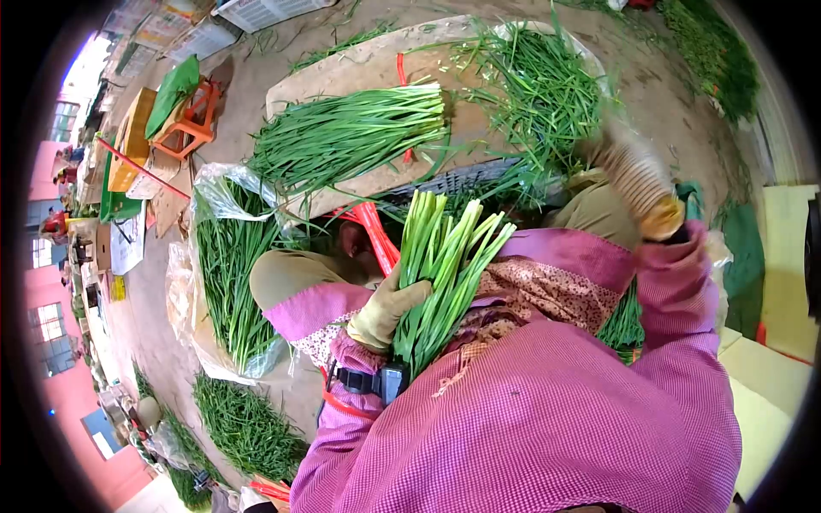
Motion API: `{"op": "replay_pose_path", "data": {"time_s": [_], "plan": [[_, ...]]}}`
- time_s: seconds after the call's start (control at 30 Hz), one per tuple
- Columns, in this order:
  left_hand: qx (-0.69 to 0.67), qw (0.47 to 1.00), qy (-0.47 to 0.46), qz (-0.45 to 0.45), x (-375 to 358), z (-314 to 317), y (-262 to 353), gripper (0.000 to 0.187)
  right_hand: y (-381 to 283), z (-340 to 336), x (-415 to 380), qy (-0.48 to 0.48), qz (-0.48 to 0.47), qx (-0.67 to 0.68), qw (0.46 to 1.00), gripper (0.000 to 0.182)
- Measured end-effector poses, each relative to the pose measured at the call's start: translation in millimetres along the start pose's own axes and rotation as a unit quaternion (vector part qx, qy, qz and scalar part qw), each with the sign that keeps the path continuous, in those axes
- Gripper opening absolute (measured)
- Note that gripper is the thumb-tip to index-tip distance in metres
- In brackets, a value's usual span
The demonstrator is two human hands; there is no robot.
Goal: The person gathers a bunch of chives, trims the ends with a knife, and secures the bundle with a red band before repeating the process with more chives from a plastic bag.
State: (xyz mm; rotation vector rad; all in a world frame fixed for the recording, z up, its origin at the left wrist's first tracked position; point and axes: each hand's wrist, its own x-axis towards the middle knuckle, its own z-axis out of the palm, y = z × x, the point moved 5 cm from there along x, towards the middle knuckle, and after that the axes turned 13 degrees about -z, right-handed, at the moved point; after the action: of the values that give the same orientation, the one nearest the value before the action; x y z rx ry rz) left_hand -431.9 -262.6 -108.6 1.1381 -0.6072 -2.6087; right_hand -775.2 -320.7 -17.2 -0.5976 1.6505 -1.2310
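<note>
My left hand (389, 312), in a pale work glove, is wrapped round a bunch of green stalks (445, 265) held over my lap, white-green ends pointing up. My right hand (633, 179), also gloved, is raised at the right beside the loose green pile (547, 94); motion smears its fingers. A large neat bundle of green stalks (351, 137) lies on the board (342, 81) in front of me, with a red tie showing at its near and far edges. Red strips (375, 232) hang just beyond my left hand.
An open plastic bag (235, 282) full of long greens stands at the left. More greens lie on the floor (248, 423) at the lower left. An orange stool (192, 120) and crates (201, 38) are at the upper left. People (58, 224) are far off at the left edge.
</note>
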Motion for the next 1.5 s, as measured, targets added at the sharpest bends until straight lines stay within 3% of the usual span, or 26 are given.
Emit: {"op": "replay_pose_path", "data": {"time_s": [0.03, 0.07, 0.13, 0.2, 0.23, 0.27, 0.3, 0.43, 0.57, 0.67, 0.77, 0.8, 0.9, 1.03, 1.2, 1.3, 1.33, 1.4, 1.43, 1.47, 1.5], "plan": [[-0.003, 1.000, 0.006, 0.009, -1.4, -1.2, -0.4, 0.064, 15.5, 4.4, -4.5, 0.000, -0.002, 0.000, 1.000, 0.051], [-0.006, 1.000, 0.013, 0.018, -2.6, -3.0, -1.2, 0.065, 42.9, 20.3, -19.4, -0.141, -0.024, -0.061, 0.988, 0.060], [-0.011, 1.000, -0.016, 0.021, -0.3, -0.8, -2.5, 0.063, 116.1, 51.3, -52.2, -0.410, -0.065, -0.178, 0.892, 0.079], [-0.003, 0.998, 0.035, 0.056, 1.9, -2.7, -4.9, 0.057, 189.4, 86.9, -48.3, -0.499, -0.212, -0.080, 0.836, 0.066], [0.052, 0.995, 0.031, 0.078, 1.7, -1.2, -6.0, 0.053, 150.7, 105.7, -66.3, -0.479, -0.084, 0.174, 0.856, 0.065], [0.089, 0.992, 0.049, 0.074, -0.6, 5.9, -5.0, 0.052, 110.3, 121.3, -82.4, -0.418, 0.051, 0.412, 0.808, 0.065], [0.141, 0.983, 0.058, 0.106, -0.7, 12.9, -2.8, 0.052, 117.4, 122.6, -67.4, -0.364, -0.004, 0.377, 0.852, 0.064], [0.221, 0.962, 0.084, 0.141, -7.0, 24.7, 2.7, 0.054, 125.6, 141.7, -52.3, -0.367, 0.037, 0.291, 0.882, 0.064], [0.159, 0.979, 0.038, 0.121, -7.1, 13.9, -4.2, 0.051, 112.2, 146.9, -58.6, -0.343, 0.045, 0.307, 0.887, 0.055], [0.265, 0.955, 0.111, 0.073, -11.5, 10.7, 3.5, 0.047, 128.3, 152.6, -52.3, -0.363, 0.075, 0.347, 0.862, 0.056], [0.098, 0.991, 0.083, 0.026, -6.2, -6.8, -3.6, 0.047, 120.4, 156.7, -54.0, -0.350, 0.064, 0.412, 0.839, 0.049], [0.098, 0.991, 0.085, 0.027, -6.6, -7.9, -2.3, 0.047, 123.1, 157.9, -49.8, -0.369, 0.053, 0.399, 0.838, 0.060], [0.029, 0.993, 0.097, 0.063, -10.5, -15.3, 3.3, 0.051, 122.2, 147.0, -51.4, -0.360, 0.054, 0.403, 0.840, 0.069], [-0.071, 0.990, 0.109, 0.047, -12.5, -7.2, 0.6, 0.049, 139.1, 140.9, -45.8, -0.351, 0.074, 0.408, 0.839, 0.072], [-0.077, 0.989, 0.111, 0.054, -13.6, -13.5, -2.7, 0.049, 125.6, 144.2, -51.3, -0.395, 0.071, 0.423, 0.812, 0.071], [-0.066, 0.989, 0.108, 0.070, -12.0, -16.3, -4.8, 0.049, 124.0, 139.0, -52.3, -0.368, 0.069, 0.385, 0.844, 0.066], [-0.080, 0.988, 0.114, 0.065, -12.7, -14.4, -4.5, 0.048, 126.2, 134.9, -48.0, -0.342, 0.019, 0.356, 0.870, 0.063], [-0.094, 0.987, 0.120, 0.061, -14.2, -9.9, -3.1, 0.048, 134.4, 120.3, -30.0, -0.296, -0.090, 0.163, 0.937, 0.061], [-0.078, 0.988, 0.116, 0.069, -15.3, -6.9, -1.8, 0.047, 114.1, 117.3, -31.4, -0.239, -0.185, 0.079, 0.950, 0.049], [-0.063, 0.989, 0.113, 0.076, -15.8, -4.8, -0.4, 0.047, 95.1, 112.8, -33.9, -0.217, -0.214, -0.016, 0.952, 0.034], [-0.042, 0.991, 0.112, 0.067, -15.0, -4.5, 0.9, 0.046, 76.4, 111.0, -30.9, -0.197, -0.365, -0.136, 0.899, 0.035]]}}
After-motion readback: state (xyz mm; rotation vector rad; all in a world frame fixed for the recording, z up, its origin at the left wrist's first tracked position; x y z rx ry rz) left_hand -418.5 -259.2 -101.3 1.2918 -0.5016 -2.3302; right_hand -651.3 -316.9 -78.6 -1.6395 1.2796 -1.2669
